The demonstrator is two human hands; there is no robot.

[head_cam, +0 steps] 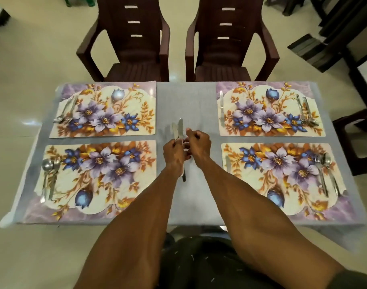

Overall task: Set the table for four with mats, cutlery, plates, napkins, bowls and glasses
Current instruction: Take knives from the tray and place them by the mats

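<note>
Four floral mats lie on the grey table (186, 101): far left mat (107, 109), far right mat (270, 109), near left mat (95, 176), near right mat (282, 178). A spoon and fork (63, 113) rest on the far left mat and another pair (49, 172) on the near left one. The far right mat carries a knife (221, 105) plus a spoon and fork (306, 111); the near right mat has a knife (228, 163) and a spoon and fork (324, 170). Above the table's middle my left hand (174, 155) grips two knives (177, 130), blades pointing away. My right hand (199, 144) pinches one of them.
Two dark brown plastic chairs (134, 49) (226, 49) stand at the far side of the table. Another chair (357, 138) sits at the right end, with dark furniture (328, 42) behind it. Pale tiled floor surrounds the table.
</note>
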